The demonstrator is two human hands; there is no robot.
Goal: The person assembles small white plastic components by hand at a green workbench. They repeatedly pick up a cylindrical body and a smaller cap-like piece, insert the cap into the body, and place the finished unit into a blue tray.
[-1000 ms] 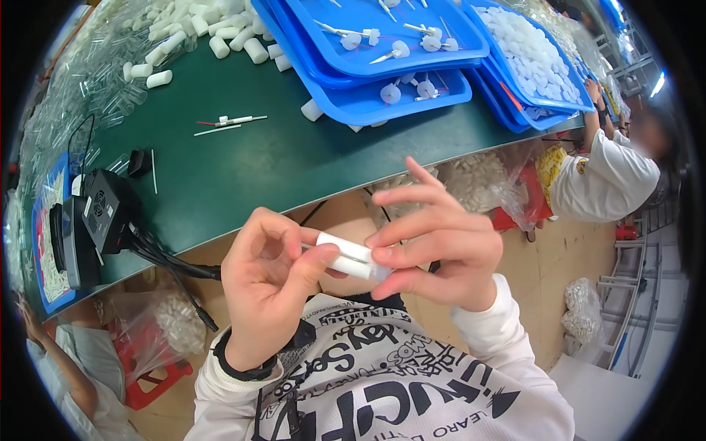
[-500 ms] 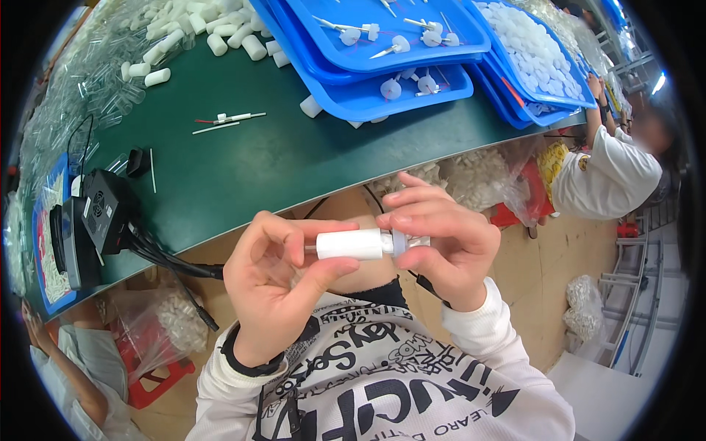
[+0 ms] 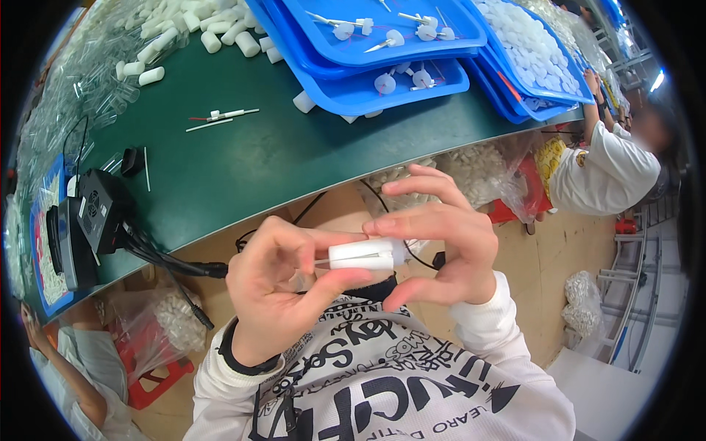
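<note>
My left hand [image 3: 268, 287] pinches a white cylinder [image 3: 353, 256] between thumb and fingers, held sideways above my lap. A narrow slit runs along the cylinder's side, and a thin clear piece [image 3: 321, 262] sticks out of its left end. Against the right end sits a translucent whitish cap [image 3: 399, 252]. My right hand [image 3: 452, 246] is spread around the capped end. One of its fingertips rests at the cylinder's upper edge, while the thumb stands apart below. Whatever lies inside the cylinder is mostly hidden.
On the green table [image 3: 243, 162] lie a thin white assembly with a red wire [image 3: 220, 116], white cylinders [image 3: 151, 76] and clear tubes [image 3: 81, 110]. Stacked blue trays [image 3: 441, 50] hold capped parts. A black device [image 3: 107, 209] with cables stands left. Other people work at both sides.
The cap now sits against the cylinder's right end, where a gap with a whitish piece showed before. The cylinder has turned, showing its slit. My right thumb has come away and dropped lower.
</note>
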